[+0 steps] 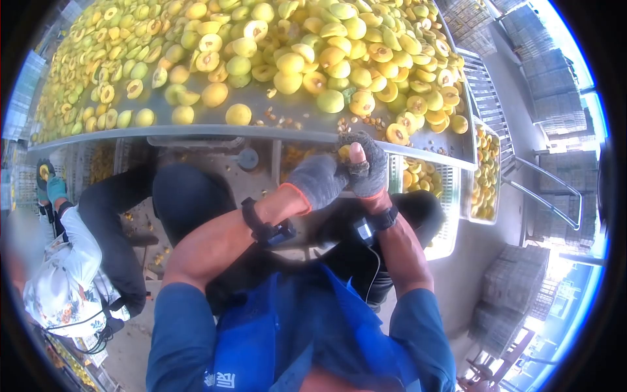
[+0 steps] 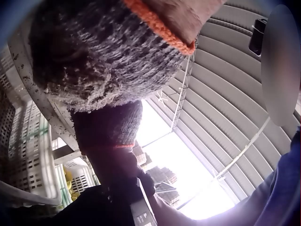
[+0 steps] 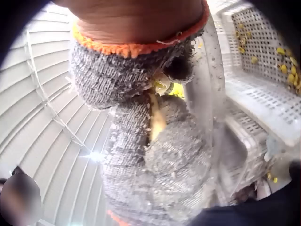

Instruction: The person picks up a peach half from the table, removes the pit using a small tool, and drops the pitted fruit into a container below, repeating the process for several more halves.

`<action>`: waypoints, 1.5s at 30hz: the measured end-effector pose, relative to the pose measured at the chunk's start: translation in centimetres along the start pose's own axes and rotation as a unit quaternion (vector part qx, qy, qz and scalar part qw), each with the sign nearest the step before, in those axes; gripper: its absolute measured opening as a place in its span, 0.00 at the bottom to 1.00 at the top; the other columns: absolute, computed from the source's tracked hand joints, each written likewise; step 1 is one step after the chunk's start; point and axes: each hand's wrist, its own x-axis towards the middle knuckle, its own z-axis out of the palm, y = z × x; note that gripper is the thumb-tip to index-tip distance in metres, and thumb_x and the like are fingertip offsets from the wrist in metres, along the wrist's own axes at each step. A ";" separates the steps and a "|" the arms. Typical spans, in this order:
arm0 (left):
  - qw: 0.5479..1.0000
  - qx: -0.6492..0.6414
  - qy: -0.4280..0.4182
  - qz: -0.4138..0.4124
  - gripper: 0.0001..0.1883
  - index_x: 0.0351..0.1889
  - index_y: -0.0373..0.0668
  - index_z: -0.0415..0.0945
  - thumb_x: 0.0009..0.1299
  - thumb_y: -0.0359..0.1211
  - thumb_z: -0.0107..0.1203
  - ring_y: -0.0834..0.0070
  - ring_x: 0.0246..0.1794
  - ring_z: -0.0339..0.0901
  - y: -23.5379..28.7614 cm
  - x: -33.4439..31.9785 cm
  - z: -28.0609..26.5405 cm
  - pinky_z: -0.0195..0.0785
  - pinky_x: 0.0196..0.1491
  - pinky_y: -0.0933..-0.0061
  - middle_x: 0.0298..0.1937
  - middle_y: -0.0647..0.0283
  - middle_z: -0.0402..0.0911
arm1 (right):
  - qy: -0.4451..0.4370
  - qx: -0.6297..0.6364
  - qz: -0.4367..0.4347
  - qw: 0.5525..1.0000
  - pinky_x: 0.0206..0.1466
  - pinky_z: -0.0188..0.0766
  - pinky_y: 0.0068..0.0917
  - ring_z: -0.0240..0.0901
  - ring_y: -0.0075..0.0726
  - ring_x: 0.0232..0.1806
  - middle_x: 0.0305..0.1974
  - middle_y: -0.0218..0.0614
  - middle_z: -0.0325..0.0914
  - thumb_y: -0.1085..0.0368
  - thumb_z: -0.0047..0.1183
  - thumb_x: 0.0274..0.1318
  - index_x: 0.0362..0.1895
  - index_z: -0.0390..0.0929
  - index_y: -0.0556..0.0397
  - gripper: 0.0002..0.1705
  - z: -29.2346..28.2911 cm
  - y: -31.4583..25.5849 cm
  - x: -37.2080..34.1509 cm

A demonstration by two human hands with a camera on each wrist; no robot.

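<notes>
My left hand (image 1: 320,181), in a grey knit glove with an orange cuff, meets my right hand (image 1: 367,164) in a matching glove at the table's near edge. Both hands are curled close together around a yellow stone fruit (image 1: 344,152), mostly hidden by the gloves. The right thumb shows a bare tip (image 1: 356,153). In the right wrist view, a pale bit of the fruit (image 3: 162,84) peeks out between the two gloves. Just beyond the hands, small brown pits (image 1: 360,123) lie on the metal table (image 1: 274,104). The left wrist view shows mainly the gloves' undersides.
Many yellow-green stone fruits (image 1: 287,62), several cut in halves, cover the table. White crates (image 1: 450,215) of fruit stand below its right edge. At left, another person (image 1: 72,268) in teal gloves sits alongside. Stacked crates (image 1: 513,281) and a metal handle (image 1: 555,196) are at right.
</notes>
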 end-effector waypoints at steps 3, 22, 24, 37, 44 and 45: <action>0.997 -0.079 0.003 -0.007 0.15 0.42 0.35 0.82 0.69 0.39 0.59 0.44 0.40 0.81 -0.6 0.1 0.3 0.73 0.43 0.53 0.36 0.41 0.83 | 0.001 -0.019 -0.023 1.000 0.46 0.75 0.37 0.80 0.46 0.41 0.38 0.46 0.82 0.56 0.48 0.70 0.47 0.81 0.59 0.19 0.0 -0.4 -0.2; 0.986 -0.137 0.009 -0.094 0.18 0.41 0.35 0.82 0.72 0.43 0.57 0.59 0.28 0.79 -2.3 -0.3 0.9 0.70 0.37 0.56 0.28 0.53 0.83 | 0.029 0.287 0.194 0.938 0.36 0.73 0.26 0.75 0.27 0.31 0.31 0.32 0.82 0.49 0.46 0.73 0.40 0.82 0.56 0.23 1.8 0.5 -0.7; 0.973 -0.200 -0.015 -0.116 0.18 0.43 0.35 0.82 0.72 0.44 0.58 0.66 0.27 0.76 -1.1 -0.6 -0.2 0.70 0.35 0.60 0.27 0.59 0.82 | 0.004 0.287 0.199 0.937 0.36 0.73 0.27 0.76 0.27 0.31 0.31 0.32 0.82 0.50 0.45 0.74 0.40 0.83 0.56 0.23 1.7 0.2 -0.5; 0.992 0.102 0.062 -0.033 0.25 0.36 0.36 0.84 0.66 0.52 0.58 0.44 0.37 0.81 -1.2 -0.6 -0.4 0.73 0.45 0.47 0.33 0.41 0.82 | 0.014 0.227 0.157 0.961 0.38 0.73 0.28 0.76 0.26 0.34 0.34 0.32 0.83 0.51 0.44 0.74 0.41 0.82 0.58 0.24 2.2 0.3 -0.7; 0.989 0.134 0.059 -0.033 0.26 0.33 0.36 0.85 0.65 0.54 0.59 0.44 0.36 0.82 -0.8 -0.4 -0.5 0.74 0.43 0.47 0.31 0.41 0.83 | 0.062 0.202 0.137 0.968 0.32 0.71 0.27 0.74 0.24 0.30 0.28 0.31 0.80 0.52 0.45 0.74 0.38 0.81 0.59 0.23 2.6 1.5 -1.1; 0.990 0.123 0.068 -0.025 0.26 0.33 0.36 0.85 0.65 0.54 0.59 0.44 0.36 0.82 -1.0 -0.4 -0.3 0.74 0.43 0.47 0.30 0.41 0.83 | 0.071 0.205 0.133 0.967 0.31 0.71 0.27 0.74 0.23 0.30 0.28 0.31 0.80 0.52 0.45 0.74 0.37 0.81 0.59 0.23 2.8 1.5 -1.1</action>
